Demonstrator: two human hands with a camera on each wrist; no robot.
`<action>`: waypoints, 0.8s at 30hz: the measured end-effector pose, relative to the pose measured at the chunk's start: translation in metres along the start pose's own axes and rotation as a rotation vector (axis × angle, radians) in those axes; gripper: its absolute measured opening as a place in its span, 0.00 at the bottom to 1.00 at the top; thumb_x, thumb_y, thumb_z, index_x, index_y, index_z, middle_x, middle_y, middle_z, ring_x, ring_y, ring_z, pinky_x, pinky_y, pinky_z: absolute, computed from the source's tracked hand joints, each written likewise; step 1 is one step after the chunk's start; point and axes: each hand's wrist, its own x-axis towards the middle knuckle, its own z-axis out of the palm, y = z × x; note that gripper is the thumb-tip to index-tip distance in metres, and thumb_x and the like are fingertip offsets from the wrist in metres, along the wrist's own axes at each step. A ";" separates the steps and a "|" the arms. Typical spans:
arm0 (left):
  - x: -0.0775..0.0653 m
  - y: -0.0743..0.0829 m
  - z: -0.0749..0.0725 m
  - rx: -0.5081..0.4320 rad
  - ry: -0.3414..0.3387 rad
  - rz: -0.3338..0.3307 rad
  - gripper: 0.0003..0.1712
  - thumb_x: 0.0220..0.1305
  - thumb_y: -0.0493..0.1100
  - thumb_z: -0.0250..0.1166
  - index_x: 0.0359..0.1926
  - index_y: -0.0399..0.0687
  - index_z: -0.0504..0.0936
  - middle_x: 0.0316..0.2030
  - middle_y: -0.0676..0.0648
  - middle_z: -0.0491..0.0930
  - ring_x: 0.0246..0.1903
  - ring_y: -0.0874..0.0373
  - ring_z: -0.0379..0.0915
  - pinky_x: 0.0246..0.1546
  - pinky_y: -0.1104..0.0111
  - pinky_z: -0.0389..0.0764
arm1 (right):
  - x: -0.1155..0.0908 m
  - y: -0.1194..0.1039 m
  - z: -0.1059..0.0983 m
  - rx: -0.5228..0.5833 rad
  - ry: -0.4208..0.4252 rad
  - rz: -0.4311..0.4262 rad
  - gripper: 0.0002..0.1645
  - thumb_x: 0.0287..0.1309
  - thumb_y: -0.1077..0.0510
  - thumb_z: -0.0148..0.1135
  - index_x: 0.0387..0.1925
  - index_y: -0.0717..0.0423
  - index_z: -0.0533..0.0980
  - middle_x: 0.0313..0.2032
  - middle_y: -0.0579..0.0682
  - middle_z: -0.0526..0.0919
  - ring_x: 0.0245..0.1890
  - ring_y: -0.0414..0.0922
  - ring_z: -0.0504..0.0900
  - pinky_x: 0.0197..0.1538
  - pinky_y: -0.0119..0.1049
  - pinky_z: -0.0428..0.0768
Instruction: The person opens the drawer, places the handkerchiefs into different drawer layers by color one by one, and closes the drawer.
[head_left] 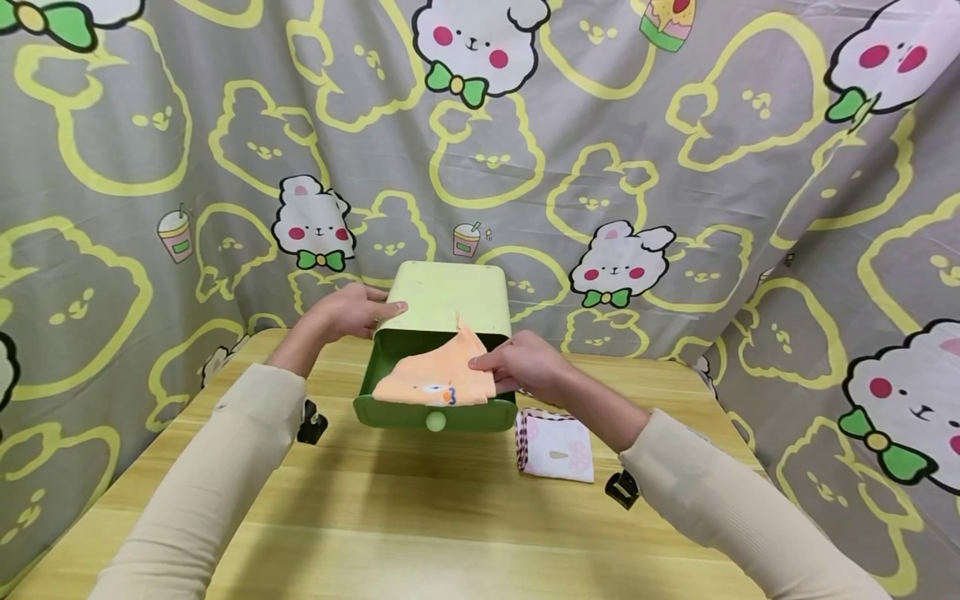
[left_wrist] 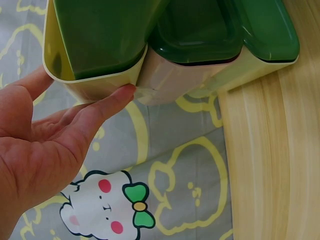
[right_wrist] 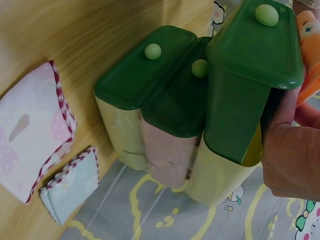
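Note:
A stacked drawer cabinet (head_left: 450,292) stands at the back of the table, its casings yellow, pink and yellow. Its top green drawer (head_left: 435,417) is pulled out. My right hand (head_left: 532,365) pinches an orange cloth (head_left: 435,371) with a small embroidered design, draped over the drawer's opening and front edge. In the right wrist view, only part of this cloth (right_wrist: 310,45) shows beside the drawer front. My left hand (head_left: 352,310) rests on the side of the top casing, its thumb on the upper surface. The left wrist view shows fairly straight fingers (left_wrist: 107,102) against that casing.
Right of the cabinet lie a folded white and pink cloth (head_left: 558,446) with checked trim and a smaller pale blue cloth (right_wrist: 75,185). Black clips (head_left: 311,423) (head_left: 622,489) sit on the wooden table (head_left: 450,525). A patterned curtain (head_left: 495,150) hangs behind.

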 end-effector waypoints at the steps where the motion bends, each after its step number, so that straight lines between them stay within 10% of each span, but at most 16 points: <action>1: 0.000 0.000 0.000 0.001 0.000 0.001 0.39 0.75 0.57 0.59 0.76 0.39 0.62 0.62 0.36 0.73 0.62 0.45 0.72 0.65 0.51 0.77 | 0.000 0.000 0.000 0.003 0.001 0.007 0.13 0.65 0.62 0.66 0.41 0.72 0.85 0.33 0.58 0.90 0.33 0.46 0.90 0.43 0.40 0.89; 24: 0.000 -0.001 -0.002 0.013 0.001 0.000 0.40 0.75 0.57 0.59 0.77 0.40 0.61 0.65 0.36 0.70 0.63 0.45 0.71 0.65 0.51 0.77 | 0.009 0.001 0.003 0.087 0.072 -0.042 0.11 0.68 0.64 0.61 0.35 0.70 0.82 0.27 0.50 0.84 0.31 0.41 0.86 0.48 0.38 0.88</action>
